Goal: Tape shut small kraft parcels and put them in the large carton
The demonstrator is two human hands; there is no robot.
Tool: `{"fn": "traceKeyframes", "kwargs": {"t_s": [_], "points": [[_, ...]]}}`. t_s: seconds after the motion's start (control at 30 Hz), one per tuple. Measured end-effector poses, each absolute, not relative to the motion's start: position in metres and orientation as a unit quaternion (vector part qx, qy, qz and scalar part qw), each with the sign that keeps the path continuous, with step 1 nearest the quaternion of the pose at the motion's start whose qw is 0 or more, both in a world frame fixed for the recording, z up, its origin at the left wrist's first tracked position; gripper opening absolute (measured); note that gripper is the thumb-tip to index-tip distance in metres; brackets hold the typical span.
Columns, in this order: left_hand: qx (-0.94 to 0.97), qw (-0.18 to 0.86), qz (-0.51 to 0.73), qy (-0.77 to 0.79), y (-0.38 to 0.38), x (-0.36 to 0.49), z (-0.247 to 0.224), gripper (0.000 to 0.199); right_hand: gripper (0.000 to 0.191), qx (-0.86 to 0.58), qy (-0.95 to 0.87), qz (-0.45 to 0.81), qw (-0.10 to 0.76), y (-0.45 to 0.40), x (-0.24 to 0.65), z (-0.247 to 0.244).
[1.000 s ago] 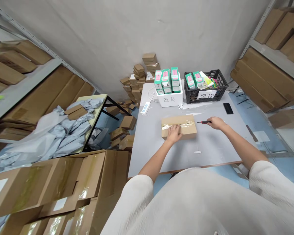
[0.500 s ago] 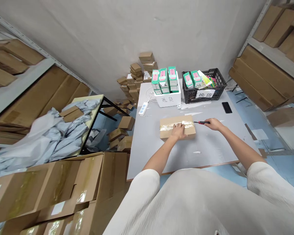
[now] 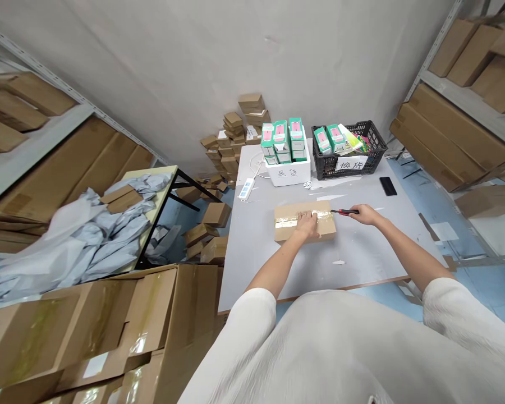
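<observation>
A taped cardboard box point(image 3: 288, 230) lies flat on the grey table point(image 3: 252, 252), with shiny clear tape along the middle of its top. My left hand point(image 3: 307, 224) rests on that top, fingers laid over the tape and pressing the box. To the right, my right hand point(image 3: 365, 214) is wrapped round the handle of a red and black utility knife point(image 3: 345, 212). The knife points left, and its tip is at the right end of the box near the tape; whether the blade has cut in cannot be made out.
Behind the box stand a white bin point(image 3: 292, 173) of green and pink boxes and a black crate point(image 3: 348, 163) of similar packages. A power strip point(image 3: 246, 189) lies left, a phone point(image 3: 388, 186) right. Large cartons point(image 3: 193, 297) and a bag-covered table point(image 3: 170, 185) are on my left.
The knife has moved slightly left, its tip now right at the box's end. My left hand stays on the box. The view has shifted a little.
</observation>
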State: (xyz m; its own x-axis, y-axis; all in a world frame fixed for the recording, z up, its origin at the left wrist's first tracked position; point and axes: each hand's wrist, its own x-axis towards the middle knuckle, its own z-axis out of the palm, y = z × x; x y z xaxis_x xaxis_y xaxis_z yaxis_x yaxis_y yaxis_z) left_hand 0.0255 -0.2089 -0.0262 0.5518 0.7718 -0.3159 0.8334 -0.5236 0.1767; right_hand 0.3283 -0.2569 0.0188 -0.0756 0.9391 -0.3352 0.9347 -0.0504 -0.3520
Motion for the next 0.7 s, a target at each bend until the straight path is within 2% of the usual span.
{"fn": "traceKeyframes", "kwargs": {"t_s": [0.17, 0.43, 0.7], "points": [[0.869, 0.151, -0.100, 0.461, -0.216, 0.004, -0.023, 0.094, 0.034, -0.658, -0.690, 0.297, 0.050, -0.260, 0.324, 0.016], [0.863, 0.166, -0.098, 0.466, -0.227, -0.026, -0.017, 0.092, 0.037, -0.605, -0.701, 0.369, 0.073, -0.253, 0.308, 0.002], [0.872, 0.156, -0.088, 0.456, -0.238, -0.031, -0.016, 0.091, 0.033, -0.576, -0.744, 0.339, 0.000, -0.231, 0.305, -0.008]]}}
